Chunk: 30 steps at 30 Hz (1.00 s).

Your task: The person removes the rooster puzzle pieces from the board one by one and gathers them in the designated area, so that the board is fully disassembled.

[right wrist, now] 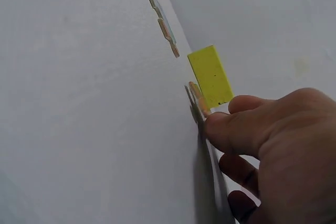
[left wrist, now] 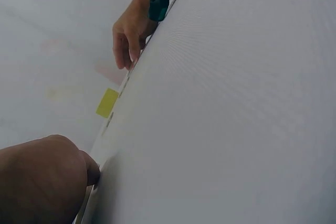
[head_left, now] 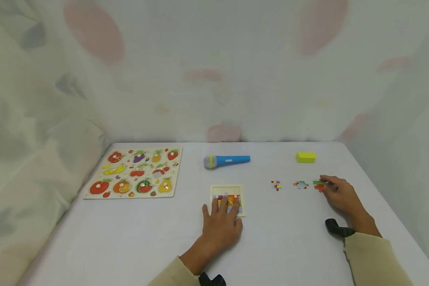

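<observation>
My left hand [head_left: 221,228] rests with spread fingers on a small square jigsaw tray [head_left: 228,189]. Colourful pieces fill the tray's lower part, partly covered by the fingers; a bare strip shows along its top. On the right, my right hand [head_left: 344,196] pinches a green and red jigsaw piece [head_left: 319,185] between thumb and forefinger. The right wrist view shows this piece [right wrist: 198,97] edge-on by the thumb, slightly above its shadow. Two loose jigsaw pieces lie to its left, a multicoloured one [head_left: 301,184] and a red and yellow one [head_left: 277,185].
A yellow block [head_left: 305,157] lies behind the right hand. A blue toy microphone [head_left: 232,160] lies beyond the tray. At the left is a fruit puzzle board [head_left: 132,173]. Patterned cloth [head_left: 214,75] hangs behind the white table [head_left: 136,242].
</observation>
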Available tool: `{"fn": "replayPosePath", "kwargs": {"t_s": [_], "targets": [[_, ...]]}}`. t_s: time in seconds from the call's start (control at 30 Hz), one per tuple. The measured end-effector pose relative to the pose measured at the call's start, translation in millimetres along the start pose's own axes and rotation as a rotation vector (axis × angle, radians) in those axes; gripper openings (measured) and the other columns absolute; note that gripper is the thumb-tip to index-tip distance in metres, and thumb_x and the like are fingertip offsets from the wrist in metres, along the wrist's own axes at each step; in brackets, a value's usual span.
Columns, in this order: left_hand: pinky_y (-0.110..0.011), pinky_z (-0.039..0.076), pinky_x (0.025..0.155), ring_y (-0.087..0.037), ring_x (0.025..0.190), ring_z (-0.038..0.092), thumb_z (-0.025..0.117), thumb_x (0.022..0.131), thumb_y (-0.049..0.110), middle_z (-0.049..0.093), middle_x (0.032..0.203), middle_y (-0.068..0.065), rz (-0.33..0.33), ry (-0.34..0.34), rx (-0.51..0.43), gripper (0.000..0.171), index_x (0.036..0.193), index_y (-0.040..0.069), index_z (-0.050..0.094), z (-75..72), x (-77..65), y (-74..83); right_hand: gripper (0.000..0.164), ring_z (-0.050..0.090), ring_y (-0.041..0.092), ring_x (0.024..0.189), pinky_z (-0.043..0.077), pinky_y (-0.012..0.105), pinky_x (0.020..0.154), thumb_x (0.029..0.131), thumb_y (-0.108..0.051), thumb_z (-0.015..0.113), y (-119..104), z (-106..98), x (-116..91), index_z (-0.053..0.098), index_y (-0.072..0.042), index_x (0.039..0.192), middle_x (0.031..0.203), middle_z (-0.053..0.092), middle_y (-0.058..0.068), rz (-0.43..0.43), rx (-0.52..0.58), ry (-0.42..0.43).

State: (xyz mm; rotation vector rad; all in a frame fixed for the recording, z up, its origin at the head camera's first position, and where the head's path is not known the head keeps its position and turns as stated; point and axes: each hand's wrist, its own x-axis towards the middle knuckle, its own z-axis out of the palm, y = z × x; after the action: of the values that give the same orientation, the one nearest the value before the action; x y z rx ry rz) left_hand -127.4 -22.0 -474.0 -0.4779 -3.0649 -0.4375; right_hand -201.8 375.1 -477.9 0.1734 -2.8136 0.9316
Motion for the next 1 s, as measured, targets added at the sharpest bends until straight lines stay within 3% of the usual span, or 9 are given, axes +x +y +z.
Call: {"fn": "replayPosePath", "kwargs": {"t_s": [0.1, 0.3, 0.57, 1.0], "targets": [[-0.072, 0.013, 0.098, -0.044, 0.135, 0.024, 0.043, 0.096, 0.038, 0.033, 0.15, -0.014, -0.006, 0.001, -0.006, 0.051, 0.145, 0.024, 0.047, 0.3, -0.6, -1.3, 0.041, 0.049, 0.045, 0.108, 0.036, 0.063, 0.086, 0.087, 0.003, 0.059, -1, 2, 2, 0.055, 0.007, 0.128, 0.12, 0.058, 0.027, -0.009, -0.021, -0.011], [-0.072, 0.012, 0.098, -0.044, 0.135, 0.024, 0.044, 0.096, 0.037, 0.033, 0.149, -0.014, -0.003, 0.019, -0.035, 0.05, 0.144, 0.024, 0.048, 2.2, -1.6, -1.8, 0.044, 0.044, 0.047, 0.115, 0.035, 0.064, 0.089, 0.092, -0.004, 0.057, -13, -3, 2, 0.05, 0.003, 0.135, 0.132, 0.049, 0.026, 0.078, -0.034, -0.001], [-0.072, 0.014, 0.097, -0.043, 0.133, 0.027, 0.046, 0.095, 0.037, 0.035, 0.148, -0.014, -0.002, 0.041, -0.021, 0.05, 0.142, 0.024, 0.05, 0.7, -0.7, -1.2, 0.039, 0.049, 0.042, 0.108, 0.037, 0.055, 0.08, 0.09, -0.005, 0.063, -53, -9, 5, 0.058, 0.004, 0.127, 0.121, 0.057, 0.024, -0.077, 0.082, 0.18], [-0.069, 0.019, 0.098, -0.041, 0.13, 0.027, 0.05, 0.094, 0.033, 0.035, 0.145, -0.017, 0.033, 0.078, -0.029, 0.046, 0.138, 0.02, 0.056, -0.1, -1.6, -0.2, 0.041, 0.051, 0.037, 0.106, 0.039, 0.056, 0.08, 0.087, -0.004, 0.067, -91, 10, 10, 0.059, 0.001, 0.127, 0.119, 0.06, 0.02, -0.148, 0.123, 0.15]]}}
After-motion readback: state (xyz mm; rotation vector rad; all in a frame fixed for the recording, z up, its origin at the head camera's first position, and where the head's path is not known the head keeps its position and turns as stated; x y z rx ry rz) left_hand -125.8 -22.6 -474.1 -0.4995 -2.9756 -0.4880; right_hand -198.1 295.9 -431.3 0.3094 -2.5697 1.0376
